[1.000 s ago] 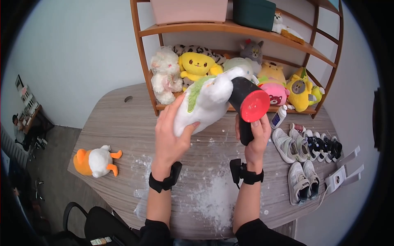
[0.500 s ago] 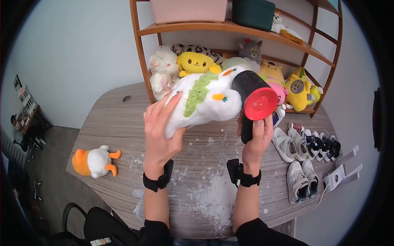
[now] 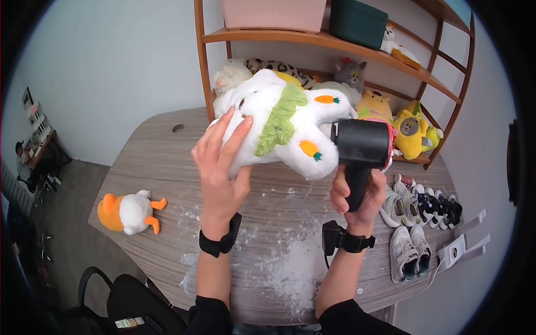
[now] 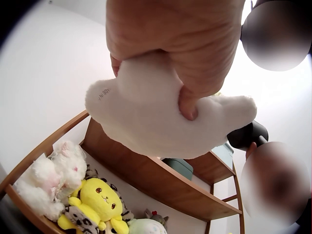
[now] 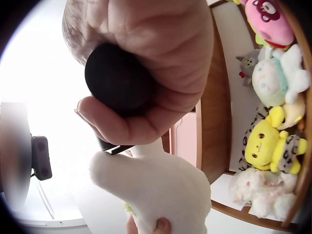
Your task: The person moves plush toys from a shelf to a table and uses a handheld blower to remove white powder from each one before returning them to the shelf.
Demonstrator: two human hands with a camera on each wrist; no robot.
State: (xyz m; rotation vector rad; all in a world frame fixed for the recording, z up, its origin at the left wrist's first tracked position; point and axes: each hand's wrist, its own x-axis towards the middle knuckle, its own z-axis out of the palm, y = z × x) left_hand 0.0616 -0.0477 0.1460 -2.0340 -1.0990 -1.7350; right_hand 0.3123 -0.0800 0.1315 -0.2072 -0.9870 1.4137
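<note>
My left hand (image 3: 215, 173) grips a white plush toy (image 3: 251, 128) with a green leafy collar and carrot patches, its fingers spread over the head end. In the left wrist view the thumb presses into the plush's white back (image 4: 146, 117). With my right hand (image 3: 360, 195) I hold the handle of a black handheld device (image 3: 363, 142) with a red rim, its near end against or very close to the plush's feet. The right wrist view shows fingers curled round the black handle (image 5: 117, 80), with the white plush (image 5: 161, 190) beyond it.
White powder (image 3: 296, 268) lies scattered on the wooden table (image 3: 167, 151). An orange and white plush (image 3: 133, 212) lies at the left. Shoes (image 3: 410, 251) and a white device (image 3: 453, 251) stand at the right. Behind is a shelf (image 3: 262, 36) with plush toys and boxes.
The plush has turned so its collar and carrot patches face up. The black device has swung round, its red end now pointing right instead of toward the camera. Both hands still hold their things.
</note>
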